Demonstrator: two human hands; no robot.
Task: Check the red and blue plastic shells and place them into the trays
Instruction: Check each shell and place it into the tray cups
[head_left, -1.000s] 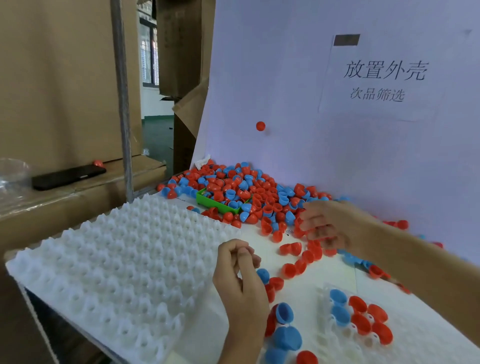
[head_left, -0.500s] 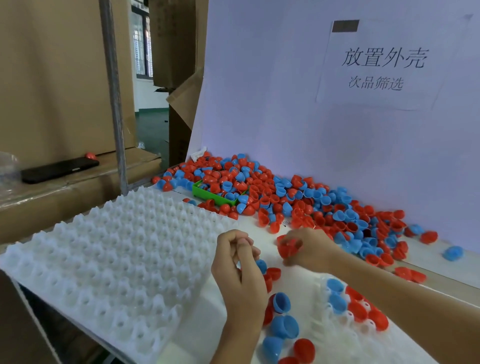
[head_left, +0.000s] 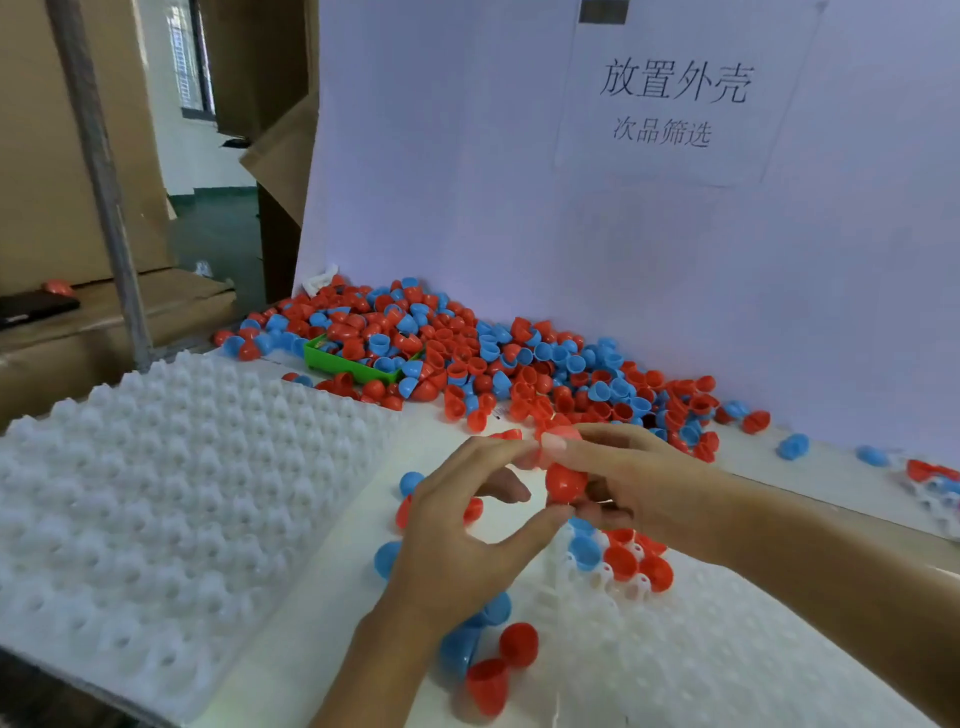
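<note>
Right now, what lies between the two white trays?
Head view: bare white tabletop with loose red and blue shells; the left hand reaches over it.

Red shell (head_left: 565, 482) held up between both hands' fingertips, dome facing camera, above right tray's (head_left: 727, 649) near-left corner. Big mixed pile of red and blue shells (head_left: 493, 364) along white backboard. Right tray holds a few red and blue shells (head_left: 621, 564) at its far-left corner. Left tray (head_left: 156, 509) white, dimpled. Loose shells (head_left: 498, 660) between trays
</note>
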